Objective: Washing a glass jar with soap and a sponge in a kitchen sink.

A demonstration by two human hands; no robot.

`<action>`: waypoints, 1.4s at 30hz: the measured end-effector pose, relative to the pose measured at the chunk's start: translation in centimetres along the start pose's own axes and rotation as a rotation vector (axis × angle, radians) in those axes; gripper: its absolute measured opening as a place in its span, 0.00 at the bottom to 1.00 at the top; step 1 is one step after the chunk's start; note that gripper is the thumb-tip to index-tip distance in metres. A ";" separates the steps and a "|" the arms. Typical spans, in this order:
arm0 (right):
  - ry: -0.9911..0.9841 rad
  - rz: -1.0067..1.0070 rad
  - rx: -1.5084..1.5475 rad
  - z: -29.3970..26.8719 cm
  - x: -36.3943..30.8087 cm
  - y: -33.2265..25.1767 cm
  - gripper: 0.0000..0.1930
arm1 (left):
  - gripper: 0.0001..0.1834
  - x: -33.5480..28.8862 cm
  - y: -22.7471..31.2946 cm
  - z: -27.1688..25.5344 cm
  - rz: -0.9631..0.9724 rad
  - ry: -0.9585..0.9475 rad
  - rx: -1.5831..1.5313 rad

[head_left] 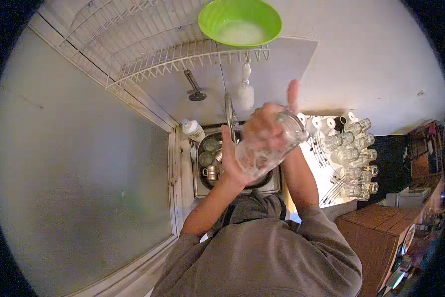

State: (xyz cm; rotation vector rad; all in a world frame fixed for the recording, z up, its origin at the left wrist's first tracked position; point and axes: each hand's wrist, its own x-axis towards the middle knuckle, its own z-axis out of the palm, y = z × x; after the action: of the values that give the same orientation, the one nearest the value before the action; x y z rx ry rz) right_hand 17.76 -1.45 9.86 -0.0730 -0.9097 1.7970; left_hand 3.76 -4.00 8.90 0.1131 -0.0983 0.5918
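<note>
A clear glass jar [256, 162] is held tilted above the sink, its mouth toward the upper right. My left hand [234, 166] supports its lower end at the palm, with one digit stretched upward along the side. My right hand [268, 123] grips the jar near its upper part, partly seen through the glass and blurred, one digit pointing up. Below, the metal sink [198, 192] contains metal cups [210, 172] and glassware [211, 144]. The curved tap [229, 106] rises just behind the jar.
Several glass jars [350, 156] stand on a white cloth with black note patterns [324, 190] at the right, near white round items [316, 123]. A green bowl [210, 22] rests on the wire rack [158, 64] above. A white brush [245, 91] hangs below it. A white bottle [193, 130] stands left.
</note>
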 end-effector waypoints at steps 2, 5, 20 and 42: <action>-0.061 -0.057 0.062 1.1 -0.4 0.6 0.40 | 0.51 0.0 -0.1 0.3 -0.109 -0.119 -0.282; -0.150 -0.153 0.143 1.5 1.0 0.4 0.41 | 0.45 -0.4 -0.4 -0.4 -0.060 -0.114 -0.267; 1.232 -0.548 -0.581 8.3 0.0 5.2 0.25 | 0.45 -0.2 0.7 1.0 0.280 0.142 0.152; -0.594 -1.018 -2.563 9.3 -0.4 -3.3 0.16 | 0.33 -3.0 0.9 0.6 0.196 -0.268 0.108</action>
State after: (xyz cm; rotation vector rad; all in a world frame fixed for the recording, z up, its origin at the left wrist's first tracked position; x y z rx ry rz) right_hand 16.32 -6.34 18.29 -0.5213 -2.3426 -1.1065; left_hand 0.77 -4.94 9.16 0.2902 -0.3403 0.7760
